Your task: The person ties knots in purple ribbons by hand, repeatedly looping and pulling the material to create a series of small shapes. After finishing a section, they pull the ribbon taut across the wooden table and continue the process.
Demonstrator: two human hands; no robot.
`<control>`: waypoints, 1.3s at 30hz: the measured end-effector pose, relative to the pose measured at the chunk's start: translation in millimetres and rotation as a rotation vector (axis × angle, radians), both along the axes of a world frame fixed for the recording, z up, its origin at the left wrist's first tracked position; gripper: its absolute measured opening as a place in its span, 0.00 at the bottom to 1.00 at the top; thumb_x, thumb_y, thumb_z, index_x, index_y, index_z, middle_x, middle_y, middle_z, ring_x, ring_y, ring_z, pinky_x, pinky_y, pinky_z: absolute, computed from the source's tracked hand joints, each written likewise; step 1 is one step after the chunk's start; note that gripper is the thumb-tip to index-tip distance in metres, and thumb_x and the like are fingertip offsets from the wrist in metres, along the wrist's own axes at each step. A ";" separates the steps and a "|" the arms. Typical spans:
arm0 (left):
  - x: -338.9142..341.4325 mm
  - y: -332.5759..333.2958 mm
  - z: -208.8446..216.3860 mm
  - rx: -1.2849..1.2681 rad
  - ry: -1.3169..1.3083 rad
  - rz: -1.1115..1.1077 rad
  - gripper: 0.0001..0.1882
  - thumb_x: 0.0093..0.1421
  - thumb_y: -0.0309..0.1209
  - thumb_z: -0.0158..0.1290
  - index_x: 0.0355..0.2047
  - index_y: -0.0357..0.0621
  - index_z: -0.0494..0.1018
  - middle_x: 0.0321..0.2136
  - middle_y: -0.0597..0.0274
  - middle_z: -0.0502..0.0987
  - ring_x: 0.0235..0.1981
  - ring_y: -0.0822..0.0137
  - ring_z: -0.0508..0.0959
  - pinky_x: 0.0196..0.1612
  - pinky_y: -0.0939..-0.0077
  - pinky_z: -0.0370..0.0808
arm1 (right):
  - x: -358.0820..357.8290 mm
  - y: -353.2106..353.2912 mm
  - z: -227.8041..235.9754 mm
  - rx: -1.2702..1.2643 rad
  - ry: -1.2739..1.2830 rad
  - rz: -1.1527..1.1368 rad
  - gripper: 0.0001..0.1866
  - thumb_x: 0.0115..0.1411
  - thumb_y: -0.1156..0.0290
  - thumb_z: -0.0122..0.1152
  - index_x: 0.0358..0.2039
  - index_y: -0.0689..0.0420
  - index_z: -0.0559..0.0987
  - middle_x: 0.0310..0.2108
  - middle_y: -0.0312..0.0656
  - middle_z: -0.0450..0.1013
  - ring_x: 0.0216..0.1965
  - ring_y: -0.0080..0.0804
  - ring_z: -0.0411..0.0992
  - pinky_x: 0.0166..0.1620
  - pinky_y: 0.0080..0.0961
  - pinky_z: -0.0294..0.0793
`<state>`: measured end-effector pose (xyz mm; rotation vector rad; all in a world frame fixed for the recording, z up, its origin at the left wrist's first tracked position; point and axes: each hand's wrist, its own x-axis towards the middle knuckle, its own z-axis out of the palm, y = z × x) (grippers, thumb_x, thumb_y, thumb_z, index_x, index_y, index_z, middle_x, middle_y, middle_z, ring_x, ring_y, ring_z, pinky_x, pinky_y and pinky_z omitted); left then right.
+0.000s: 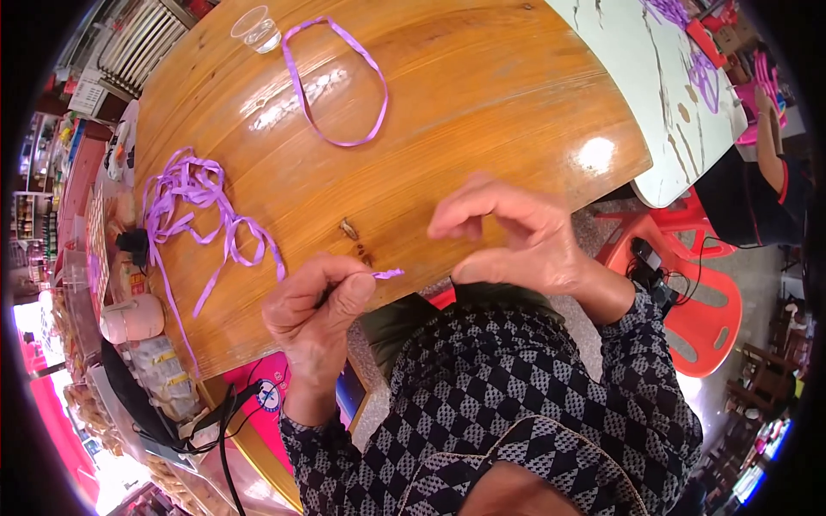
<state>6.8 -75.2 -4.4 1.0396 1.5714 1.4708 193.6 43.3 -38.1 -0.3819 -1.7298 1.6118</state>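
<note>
A twisted end of purple ribbon [389,274] sticks out from between the thumb and forefinger of my left hand [314,310], which is pinched shut on it near the table's front edge. Whether this end runs on into the tangled purple ribbon pile [200,185] to the left, I cannot tell. My right hand [529,241] is raised to the right, thumb and fingers apart, with nothing visible in it. Farther back on the wooden table [482,112] lies a closed loop of purple ribbon [384,93]. Small brown bits [348,228] lie just beyond my left hand.
A clear plastic cup [261,36] stands at the far left. At right, a white marbled table [619,69] carries more purple ribbon [705,83]; another person stands beside it. A red plastic chair [710,314] is at my right. A pink rounded container [133,318] sits at left.
</note>
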 end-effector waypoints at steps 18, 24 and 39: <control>1.3 3.2 -14.3 0.077 0.390 -0.247 0.06 0.48 0.27 0.58 0.22 0.38 0.73 0.15 0.61 0.67 0.16 0.67 0.68 0.20 0.78 0.63 | -18.9 -23.1 2.2 -0.484 -0.128 0.259 0.07 0.44 0.87 0.55 0.22 0.61 0.71 0.23 0.34 0.67 0.25 0.18 0.64 0.28 0.14 0.62; -3.0 3.4 -13.0 0.136 0.587 -0.216 0.05 0.48 0.22 0.56 0.27 0.40 0.72 0.21 0.57 0.72 0.24 0.62 0.74 0.26 0.72 0.70 | -23.3 -11.6 9.2 -0.324 -0.174 0.088 0.05 0.46 0.84 0.56 0.23 0.60 0.72 0.23 0.32 0.67 0.25 0.15 0.63 0.28 0.12 0.61; -166.7 -47.2 -51.9 -0.192 1.269 0.379 0.10 0.47 0.23 0.54 0.32 0.41 0.73 0.26 0.59 0.74 0.28 0.60 0.71 0.31 0.68 0.66 | -38.0 109.3 5.5 0.265 -0.441 -0.477 0.02 0.50 0.77 0.56 0.24 0.61 0.72 0.20 0.29 0.65 0.23 0.17 0.61 0.28 0.15 0.60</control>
